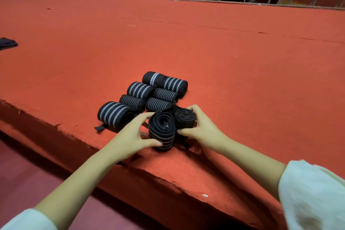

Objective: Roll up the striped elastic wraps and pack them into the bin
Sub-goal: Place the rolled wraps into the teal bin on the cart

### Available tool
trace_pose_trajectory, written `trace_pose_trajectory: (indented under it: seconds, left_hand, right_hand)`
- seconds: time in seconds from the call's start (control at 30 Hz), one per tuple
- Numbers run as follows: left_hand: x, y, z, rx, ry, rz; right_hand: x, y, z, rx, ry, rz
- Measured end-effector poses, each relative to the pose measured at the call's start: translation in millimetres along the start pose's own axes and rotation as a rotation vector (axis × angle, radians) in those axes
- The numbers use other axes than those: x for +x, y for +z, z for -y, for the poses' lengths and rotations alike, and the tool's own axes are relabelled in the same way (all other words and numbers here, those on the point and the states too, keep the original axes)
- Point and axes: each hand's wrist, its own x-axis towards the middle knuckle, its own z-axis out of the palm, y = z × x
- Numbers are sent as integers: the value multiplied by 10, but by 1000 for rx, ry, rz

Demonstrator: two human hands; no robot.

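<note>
— Where are the hands?
— Left hand [130,134] grips the looser wrap roll [161,130] near the bench [242,61] edge. Right hand [201,127] grips the tighter wrap roll [184,117] beside it.
— The others?
— Finished rolls [141,97] lie clustered just behind.

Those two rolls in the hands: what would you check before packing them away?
1. Grip of the left hand on the big roll: ok.
2. Grip of the right hand on the small roll: ok.
3. The big roll wound tight: not ok, its coils gape.
4. Loose ends tucked in: cannot tell, hidden underneath.
5. The bin within sight: not ok, none shows.
6. The finished rolls out of the way: ok, grouped behind.
</note>
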Motion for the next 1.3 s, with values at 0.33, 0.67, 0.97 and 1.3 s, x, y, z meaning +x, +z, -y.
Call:
trace_pose_trajectory:
  seconds: [0.33,0.67,0.97,1.3]
  left_hand:
    - [71,34,-132,147,57,17]
    - [52,-55,-99,194,34,-19]
    - [110,-158,-155,216,83,201]
    - [311,20,-751,200,110,151]
  right_hand:
    - [31,-8,106,-142,-74,65]
    - [-52,-248,32,-368,25,21]
    - [-118,-301,41,-224,75,127]
    - [-504,-874,280,-260,104,-51]
